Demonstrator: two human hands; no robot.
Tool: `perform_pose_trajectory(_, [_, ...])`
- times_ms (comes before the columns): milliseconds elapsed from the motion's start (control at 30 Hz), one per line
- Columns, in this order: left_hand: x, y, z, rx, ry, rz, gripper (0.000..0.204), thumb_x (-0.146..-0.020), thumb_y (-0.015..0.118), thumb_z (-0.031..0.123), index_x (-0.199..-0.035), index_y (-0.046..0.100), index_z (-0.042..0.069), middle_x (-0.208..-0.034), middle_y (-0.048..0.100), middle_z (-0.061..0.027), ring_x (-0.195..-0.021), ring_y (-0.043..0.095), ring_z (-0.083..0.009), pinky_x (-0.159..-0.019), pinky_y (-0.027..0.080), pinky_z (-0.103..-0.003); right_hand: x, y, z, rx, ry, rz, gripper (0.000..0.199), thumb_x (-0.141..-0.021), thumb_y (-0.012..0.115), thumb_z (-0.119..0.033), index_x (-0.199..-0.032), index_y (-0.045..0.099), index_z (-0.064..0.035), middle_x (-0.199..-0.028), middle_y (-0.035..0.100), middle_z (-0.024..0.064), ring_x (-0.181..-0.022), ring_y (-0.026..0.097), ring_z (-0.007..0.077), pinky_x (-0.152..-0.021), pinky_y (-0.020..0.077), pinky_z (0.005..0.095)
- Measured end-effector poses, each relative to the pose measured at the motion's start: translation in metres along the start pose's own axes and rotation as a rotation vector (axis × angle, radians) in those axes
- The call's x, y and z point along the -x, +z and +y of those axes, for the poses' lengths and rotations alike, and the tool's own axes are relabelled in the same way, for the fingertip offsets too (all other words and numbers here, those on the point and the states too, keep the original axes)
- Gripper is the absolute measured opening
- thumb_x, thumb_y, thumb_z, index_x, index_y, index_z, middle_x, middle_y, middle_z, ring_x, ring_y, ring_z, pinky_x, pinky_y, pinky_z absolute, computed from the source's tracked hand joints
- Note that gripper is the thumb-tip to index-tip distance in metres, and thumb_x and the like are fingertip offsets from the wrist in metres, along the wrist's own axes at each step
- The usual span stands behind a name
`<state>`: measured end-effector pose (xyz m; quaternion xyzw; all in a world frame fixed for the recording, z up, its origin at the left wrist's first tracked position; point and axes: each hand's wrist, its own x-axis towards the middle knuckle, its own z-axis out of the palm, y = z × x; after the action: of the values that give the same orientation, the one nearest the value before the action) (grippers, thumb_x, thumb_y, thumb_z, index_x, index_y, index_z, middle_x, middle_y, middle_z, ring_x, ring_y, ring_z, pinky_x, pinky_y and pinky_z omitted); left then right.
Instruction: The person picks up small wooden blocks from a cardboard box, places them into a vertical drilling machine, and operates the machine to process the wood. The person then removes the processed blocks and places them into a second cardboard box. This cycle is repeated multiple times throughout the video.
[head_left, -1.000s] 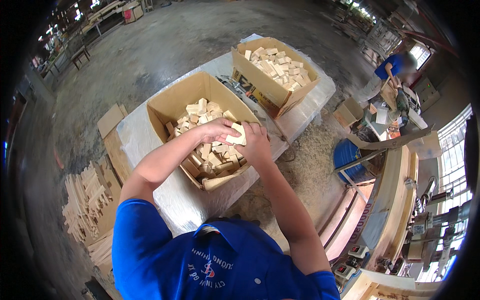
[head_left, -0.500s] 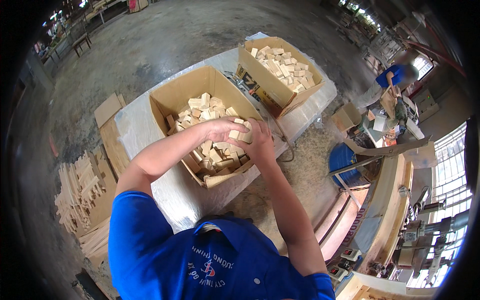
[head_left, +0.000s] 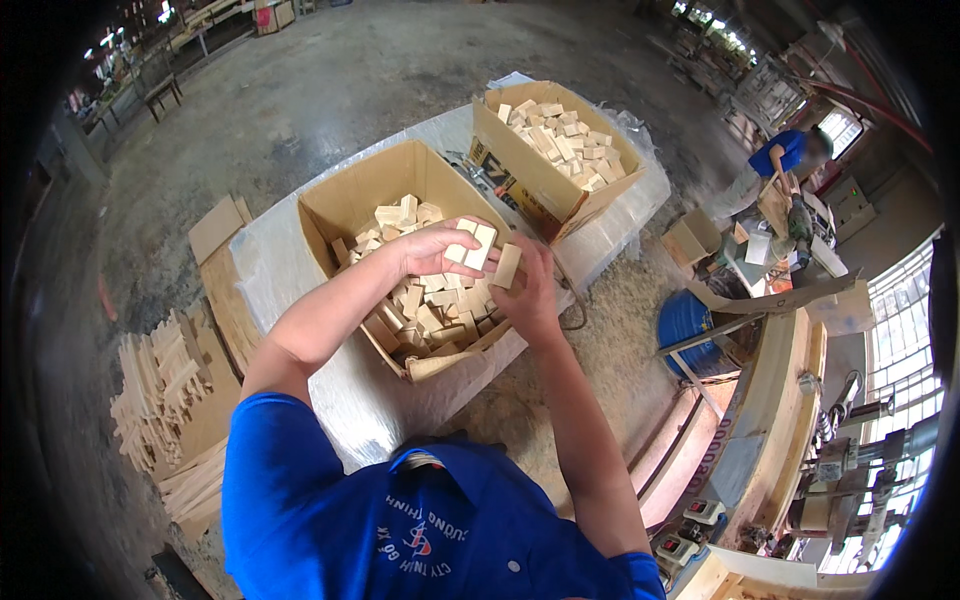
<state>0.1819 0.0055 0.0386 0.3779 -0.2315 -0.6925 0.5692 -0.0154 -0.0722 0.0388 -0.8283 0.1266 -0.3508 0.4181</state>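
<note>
Your right hand (head_left: 534, 298) has drawn aside, so it pinches one block (head_left: 507, 266) just beside the pair of blocks (head_left: 482, 246) your left hand (head_left: 430, 250) pinches.

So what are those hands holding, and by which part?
The left hand holds pale wooden blocks from their left side; the right hand grips a single wooden block along its right side. Exact finger contacts are partly hidden.

Have the near box (head_left: 372, 178) on the surface (head_left: 372, 412), smack up front, with loose blocks (head_left: 430, 312) in it. See the far box (head_left: 525, 175) behind that, off to the right, full of more blocks (head_left: 560, 142), with some tools (head_left: 478, 180) kinda stuck between. Find two blocks (head_left: 479, 248) in the left hand (head_left: 433, 252), a single block (head_left: 507, 266) in the right hand (head_left: 537, 292), around the near box's right side. Spot strips (head_left: 168, 385) way left, a barrel (head_left: 686, 325) right.
</note>
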Motion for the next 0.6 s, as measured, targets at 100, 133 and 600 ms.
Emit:
perform_pose_trajectory(100, [0.005, -0.001, 0.007, -0.003, 0.017, -0.058, 0.041, -0.085, 0.057, 0.007, -0.124, 0.044, 0.008, -0.125, 0.053, -0.0225, -0.11, 0.058, -0.0312, -0.09, 0.051, -0.044, 0.001, -0.002, -0.003, -0.084, 0.054, 0.035, 0.079, -0.065, 0.074, -0.001, -0.134, 0.037, -0.0094, -0.124, 0.041, 0.0158, -0.111, 0.048, 0.0344, -0.094, 0.0434, 0.0388])
perform_pose_trajectory(133, [0.005, -0.002, 0.008, -0.038, 0.01, -0.027, 0.041, -0.085, 0.058, 0.008, -0.124, 0.044, 0.008, -0.124, 0.053, -0.0217, -0.11, 0.058, -0.0308, -0.089, 0.052, -0.044, 0.001, -0.003, -0.004, -0.095, 0.079, 0.034, 0.08, -0.065, 0.074, -0.002, -0.134, 0.036, -0.0094, -0.124, 0.041, 0.0156, -0.112, 0.048, 0.0343, -0.094, 0.0437, 0.0385])
perform_pose_trajectory(600, [-0.004, 0.004, -0.016, -0.197, -0.132, 0.122, 0.049, -0.081, 0.068, 0.009, -0.124, 0.046, 0.006, -0.113, 0.06, -0.0089, -0.099, 0.062, -0.0188, -0.082, 0.055, -0.036, 0.004, 0.008, 0.003, 0.457, -0.099, -0.07, 0.085, -0.062, 0.08, -0.018, -0.134, 0.037, -0.0073, -0.123, 0.046, 0.0128, -0.109, 0.044, 0.035, -0.094, 0.0393, 0.0426])
